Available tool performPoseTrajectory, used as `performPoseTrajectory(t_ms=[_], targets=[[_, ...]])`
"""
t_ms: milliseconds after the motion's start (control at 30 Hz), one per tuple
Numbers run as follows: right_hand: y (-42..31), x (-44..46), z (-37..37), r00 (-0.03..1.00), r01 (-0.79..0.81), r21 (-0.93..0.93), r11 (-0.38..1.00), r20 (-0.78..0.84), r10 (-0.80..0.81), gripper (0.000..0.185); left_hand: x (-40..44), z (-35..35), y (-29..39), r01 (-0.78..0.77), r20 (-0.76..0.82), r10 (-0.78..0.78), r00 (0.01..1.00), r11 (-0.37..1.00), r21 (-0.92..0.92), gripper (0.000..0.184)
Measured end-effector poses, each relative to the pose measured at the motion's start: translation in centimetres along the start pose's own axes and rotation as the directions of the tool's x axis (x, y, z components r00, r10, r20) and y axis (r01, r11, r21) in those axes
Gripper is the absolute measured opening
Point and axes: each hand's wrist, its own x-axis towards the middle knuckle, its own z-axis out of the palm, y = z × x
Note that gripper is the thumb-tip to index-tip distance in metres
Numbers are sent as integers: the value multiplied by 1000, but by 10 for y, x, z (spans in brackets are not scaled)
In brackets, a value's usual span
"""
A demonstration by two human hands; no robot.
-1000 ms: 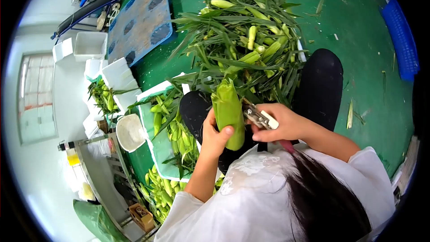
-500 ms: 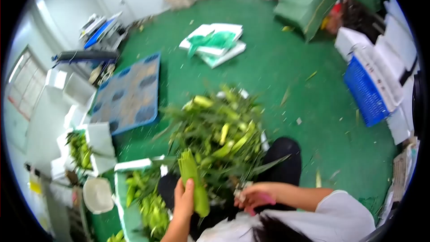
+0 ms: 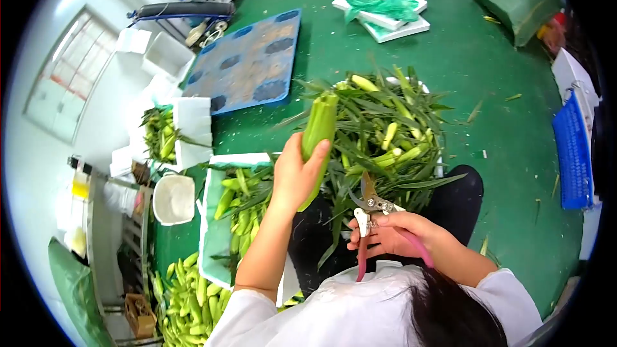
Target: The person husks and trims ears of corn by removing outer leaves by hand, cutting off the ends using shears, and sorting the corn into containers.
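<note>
My left hand [image 3: 295, 173] is wrapped round a green corn ear [image 3: 319, 127], its cut end up, left of the leafy heap. In my right hand [image 3: 405, 234] are pruning shears [image 3: 373, 205] with red handles, their blades apart and pointing up. The shears are to the lower right of the ear, not touching it. Beyond both hands lies a large heap of husk leaves and corn [image 3: 392, 135]. At its left, a white foam box with green lining [image 3: 215, 222] holds corn ears and leaves.
Many ears [image 3: 193, 305] lie on the floor at lower left. A white tub [image 3: 173, 199] stands beside the box. Farther off are a blue pallet [image 3: 247, 61], foam lids [image 3: 405, 27] and a blue basket [image 3: 572, 154] at far right.
The ear has moved away from the shears, up and left. The shears' blades now show apart. The head view has swung up and back, shifting the scene.
</note>
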Motion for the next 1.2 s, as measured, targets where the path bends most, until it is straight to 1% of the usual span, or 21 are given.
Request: performPoseTrajectory(t_ms=[33,67,100,167,233,267,300,333,400,433,467,567,667,800,867,933,1033,1100,1133,1167,1200], targets=[[0,7,7,1000,16,-49,999,-24,-17,44,-4,-4,1,29,23,-29,999,1000,12,47],[4,15,7,989,37,-127,991,-135,-54,46,-5,-6,2,49,51,-50,997,999,21,47],[3,23,6,983,58,-145,988,-165,-82,47,-10,-8,2,-15,45,12,999,998,67,47],[-10,33,9,967,111,-262,959,-193,-165,51,-22,-9,5,-40,113,35,993,998,44,47],[-18,40,1,928,177,-408,895,-234,-290,38,-33,-9,-2,-13,266,-1,964,999,50,51],[-23,39,-1,909,214,-459,862,-230,-348,32,-39,-7,-5,-19,308,38,951,998,-62,53],[-29,35,-5,882,241,-442,864,-272,-386,26,-42,-5,-16,21,392,46,919,986,-166,57],[-34,30,-8,856,261,-412,873,-319,-407,21,-46,-3,-14,100,439,67,896,933,-346,62],[-40,20,-11,811,353,-403,844,-318,-491,24,-50,5,-23,36,407,98,908,950,-309,64],[-40,19,-6,798,395,-410,822,-291,-528,26,-52,5,-19,-139,323,218,921,959,-248,63],[-40,17,0,783,430,-405,807,-278,-557,29,-49,13,-30,-190,286,284,915,930,-315,61],[-36,9,17,733,421,-515,747,-292,-615,28,-46,22,-24,-238,189,292,938,935,-263,66],[-37,9,31,712,357,-625,695,-300,-635,27,-43,26,-15,-208,202,276,940,930,-303,65],[-38,12,35,733,291,-721,629,-255,-631,35,-48,29,-13,-257,193,296,935,945,-204,67],[-37,18,36,698,259,-857,445,-153,-700,33,-52,32,-15,-287,171,314,934,944,-164,70],[-38,16,35,745,223,-840,494,-180,-642,31,-55,32,-22,-272,204,312,928,941,-200,69],[-26,19,35,777,263,-721,641,-235,-584,28,-63,38,-37,-189,289,321,902,895,-404,70],[-16,15,41,783,284,-615,736,-294,-548,29,-75,50,-40,-6,367,312,876,768,-640,68],[-14,9,50,788,246,-560,791,-359,-500,31,-80,56,-44,108,418,331,846,663,-741,67],[-7,9,50,794,364,-445,818,-310,-522,31,-93,66,-45,428,531,306,790,344,-835,73],[-1,9,51,791,468,-313,826,-268,-550,31,-105,64,-39,588,618,294,729,193,-786,82]])
